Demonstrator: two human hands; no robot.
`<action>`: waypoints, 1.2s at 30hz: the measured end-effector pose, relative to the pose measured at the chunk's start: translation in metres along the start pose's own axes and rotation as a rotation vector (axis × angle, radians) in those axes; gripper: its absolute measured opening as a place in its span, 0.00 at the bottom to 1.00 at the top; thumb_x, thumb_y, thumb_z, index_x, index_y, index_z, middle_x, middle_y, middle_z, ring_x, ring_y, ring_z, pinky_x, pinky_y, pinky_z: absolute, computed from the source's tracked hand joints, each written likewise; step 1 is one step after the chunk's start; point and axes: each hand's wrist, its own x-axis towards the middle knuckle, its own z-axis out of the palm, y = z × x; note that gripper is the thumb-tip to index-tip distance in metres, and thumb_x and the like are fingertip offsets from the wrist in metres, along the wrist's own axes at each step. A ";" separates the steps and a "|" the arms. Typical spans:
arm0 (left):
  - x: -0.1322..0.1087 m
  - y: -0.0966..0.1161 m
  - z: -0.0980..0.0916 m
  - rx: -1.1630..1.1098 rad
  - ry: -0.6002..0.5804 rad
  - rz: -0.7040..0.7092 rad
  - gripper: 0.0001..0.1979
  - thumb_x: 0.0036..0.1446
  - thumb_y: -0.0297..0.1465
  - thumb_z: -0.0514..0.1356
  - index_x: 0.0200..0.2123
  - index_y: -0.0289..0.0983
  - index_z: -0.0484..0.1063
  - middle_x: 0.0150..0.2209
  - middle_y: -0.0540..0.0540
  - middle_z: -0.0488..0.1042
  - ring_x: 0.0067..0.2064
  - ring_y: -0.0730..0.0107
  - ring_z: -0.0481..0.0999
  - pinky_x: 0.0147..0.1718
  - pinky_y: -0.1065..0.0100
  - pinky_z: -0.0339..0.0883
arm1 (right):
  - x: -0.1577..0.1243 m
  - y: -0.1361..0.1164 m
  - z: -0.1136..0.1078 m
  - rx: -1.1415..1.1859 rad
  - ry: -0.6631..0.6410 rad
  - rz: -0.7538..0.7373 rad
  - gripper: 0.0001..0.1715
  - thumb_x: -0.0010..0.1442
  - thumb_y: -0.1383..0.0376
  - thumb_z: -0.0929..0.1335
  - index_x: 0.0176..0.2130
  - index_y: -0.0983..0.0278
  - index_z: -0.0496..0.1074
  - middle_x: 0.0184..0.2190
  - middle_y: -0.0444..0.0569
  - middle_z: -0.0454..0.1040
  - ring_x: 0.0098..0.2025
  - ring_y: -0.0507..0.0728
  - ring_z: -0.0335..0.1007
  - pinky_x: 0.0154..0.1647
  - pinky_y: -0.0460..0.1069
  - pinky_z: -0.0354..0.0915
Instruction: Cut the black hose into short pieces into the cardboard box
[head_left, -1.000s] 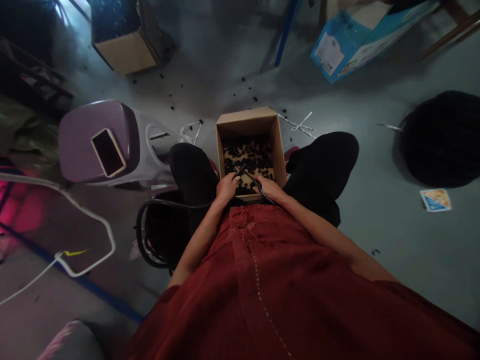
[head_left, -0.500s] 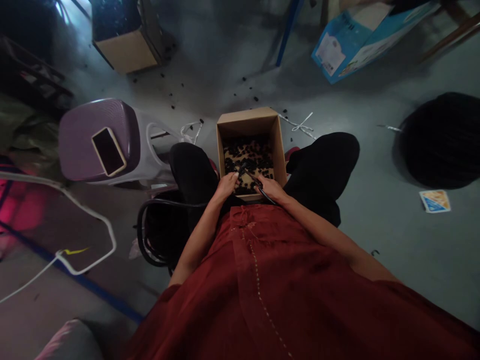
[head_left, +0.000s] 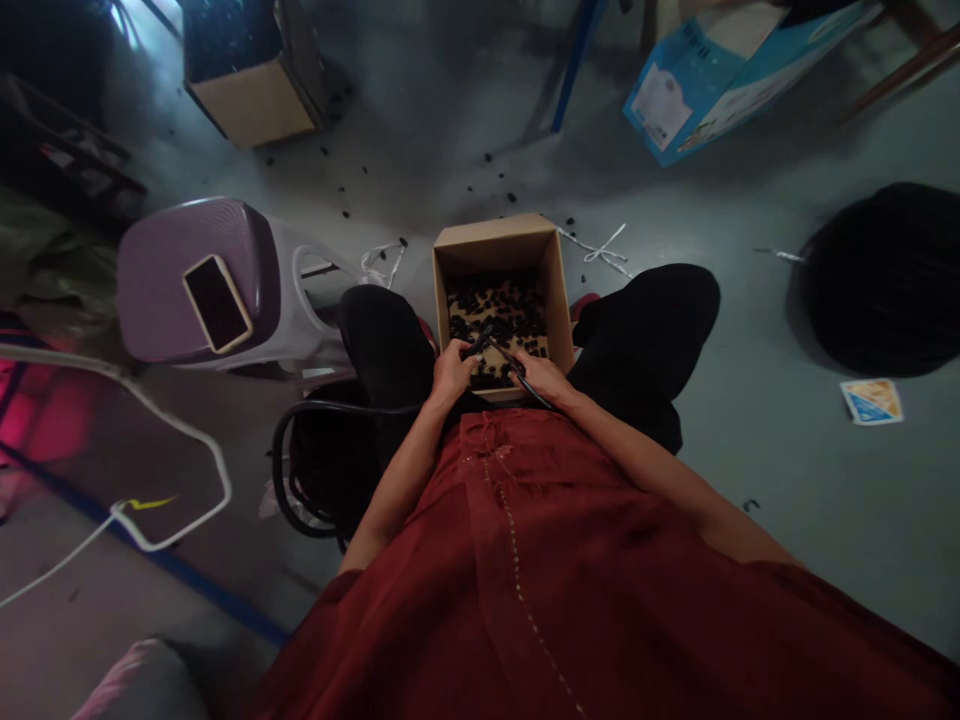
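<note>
An open cardboard box (head_left: 496, 239) stands on the floor between my knees, with several small black parts (head_left: 499, 312) in it. My left hand (head_left: 452, 373) is closed on the end of a black cable (head_left: 330, 408) over the box's near edge. My right hand (head_left: 541, 376) grips another thin black cable end (head_left: 517, 369) right beside it. The two ends meet between my hands above the box. The left cable loops down to a coil by my left leg.
A purple plastic stool (head_left: 196, 283) with a phone (head_left: 217, 303) on it stands to the left. A second cardboard box (head_left: 251, 100) and a blue box (head_left: 720, 75) lie farther off. A black heap (head_left: 885, 275) sits on the right. White cord (head_left: 157, 430) crosses the floor on the left.
My hands have shifted only slightly at the box's near edge, still holding the cable ends together. Nothing else has moved.
</note>
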 end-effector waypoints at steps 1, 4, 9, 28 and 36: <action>0.000 0.000 0.000 -0.001 0.002 -0.002 0.10 0.51 0.33 0.60 0.38 0.37 0.69 0.34 0.47 0.73 0.36 0.68 0.71 0.36 0.70 0.61 | 0.000 0.000 0.000 0.000 -0.001 0.000 0.19 0.57 0.57 0.61 0.47 0.61 0.66 0.35 0.53 0.74 0.35 0.60 0.70 0.30 0.48 0.58; 0.000 -0.001 0.001 0.006 0.004 -0.010 0.10 0.51 0.32 0.60 0.38 0.37 0.70 0.34 0.47 0.73 0.36 0.69 0.70 0.36 0.70 0.61 | 0.000 0.001 0.001 -0.004 -0.004 0.006 0.19 0.57 0.57 0.61 0.46 0.61 0.66 0.35 0.53 0.74 0.35 0.60 0.70 0.30 0.48 0.58; 0.000 0.000 0.000 0.010 0.001 -0.023 0.10 0.51 0.33 0.60 0.38 0.37 0.70 0.34 0.47 0.73 0.36 0.69 0.70 0.36 0.70 0.61 | 0.000 0.002 0.002 -0.011 0.000 0.008 0.18 0.57 0.58 0.61 0.46 0.60 0.66 0.33 0.52 0.74 0.34 0.60 0.70 0.30 0.48 0.58; 0.002 -0.001 0.001 -0.096 -0.007 -0.026 0.09 0.52 0.33 0.59 0.36 0.37 0.71 0.33 0.47 0.74 0.35 0.69 0.72 0.33 0.71 0.63 | 0.000 0.007 0.008 -0.007 0.061 -0.037 0.17 0.58 0.59 0.60 0.45 0.60 0.66 0.30 0.49 0.74 0.30 0.57 0.68 0.29 0.47 0.57; 0.004 0.000 0.003 -0.170 -0.061 -0.047 0.10 0.53 0.33 0.58 0.37 0.35 0.73 0.26 0.50 0.73 0.26 0.73 0.71 0.27 0.73 0.60 | 0.004 0.007 0.008 0.078 0.100 0.014 0.18 0.56 0.58 0.62 0.46 0.61 0.67 0.32 0.51 0.75 0.35 0.59 0.70 0.33 0.47 0.60</action>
